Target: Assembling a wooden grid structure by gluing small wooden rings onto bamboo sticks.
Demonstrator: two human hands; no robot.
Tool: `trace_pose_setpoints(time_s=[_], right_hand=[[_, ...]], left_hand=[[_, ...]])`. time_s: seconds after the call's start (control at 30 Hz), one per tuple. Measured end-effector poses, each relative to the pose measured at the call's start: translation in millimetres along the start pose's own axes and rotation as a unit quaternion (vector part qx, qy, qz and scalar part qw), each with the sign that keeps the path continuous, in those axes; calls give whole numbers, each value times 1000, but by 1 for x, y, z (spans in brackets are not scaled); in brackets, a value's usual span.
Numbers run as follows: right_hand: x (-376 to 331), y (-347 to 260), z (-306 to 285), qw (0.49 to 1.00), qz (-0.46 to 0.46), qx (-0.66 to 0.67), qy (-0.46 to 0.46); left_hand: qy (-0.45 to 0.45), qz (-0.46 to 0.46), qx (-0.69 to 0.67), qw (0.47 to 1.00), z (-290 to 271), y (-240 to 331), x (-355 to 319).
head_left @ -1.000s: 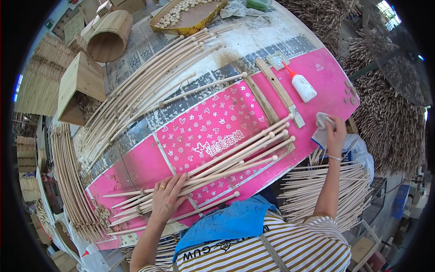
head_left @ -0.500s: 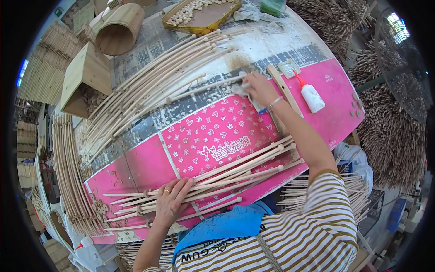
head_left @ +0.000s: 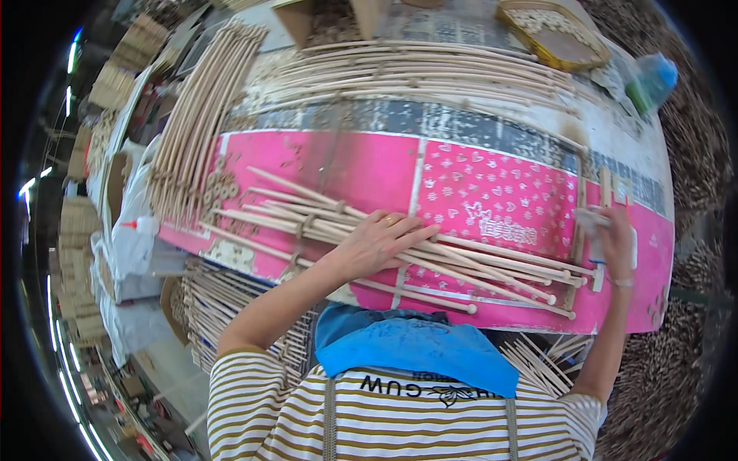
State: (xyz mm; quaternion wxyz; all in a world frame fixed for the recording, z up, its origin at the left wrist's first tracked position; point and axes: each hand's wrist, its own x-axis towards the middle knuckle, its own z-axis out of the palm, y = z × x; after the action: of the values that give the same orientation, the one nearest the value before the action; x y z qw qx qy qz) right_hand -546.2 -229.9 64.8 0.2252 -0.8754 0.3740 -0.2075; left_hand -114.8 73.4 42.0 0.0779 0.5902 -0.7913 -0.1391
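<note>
My left hand (head_left: 384, 244), fingers stretched out, lies across a bundle of pale wooden sticks (head_left: 492, 265) with small ball ends. Its thumb is hidden from view. The sticks cross one another loosely on the pink sheet (head_left: 365, 165), and several carry small rings (head_left: 309, 223). At the right, my right hand (head_left: 617, 238) is closed on a crumpled white cloth (head_left: 590, 218), somewhat blurred, beside a wooden strip frame (head_left: 578, 230). A white bottle with a red tip (head_left: 633, 244) stands partly hidden behind that hand.
A row of ball-ended sticks (head_left: 430, 69) spans the far side of the table, and another stack (head_left: 204, 123) lies at left. Beyond are a wooden box (head_left: 369, 19) and a yellow tray of wooden balls (head_left: 596, 54). Loose rings (head_left: 221, 192) lie near the left edge.
The view has turned. My right hand has come nearer with the white cloth, from a far stick to beside the bundle's ball ends. My left hand remains on the bundle, nearer its middle.
</note>
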Motion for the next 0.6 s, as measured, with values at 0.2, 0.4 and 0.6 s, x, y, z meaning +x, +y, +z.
trace_pose_setpoints(time_s=[0.2,0.4,0.6], right_hand=[[-85,9,-59,975,112,-9,190],[42,-149,72,982,-126,113,79],[162,-308,243,932,-242,269,-6]], left_hand=[[64,-31,34,997,13,15,-6],[130,-64,57,988,28,31,-16],[161,-73,45,983,36,34,-19]])
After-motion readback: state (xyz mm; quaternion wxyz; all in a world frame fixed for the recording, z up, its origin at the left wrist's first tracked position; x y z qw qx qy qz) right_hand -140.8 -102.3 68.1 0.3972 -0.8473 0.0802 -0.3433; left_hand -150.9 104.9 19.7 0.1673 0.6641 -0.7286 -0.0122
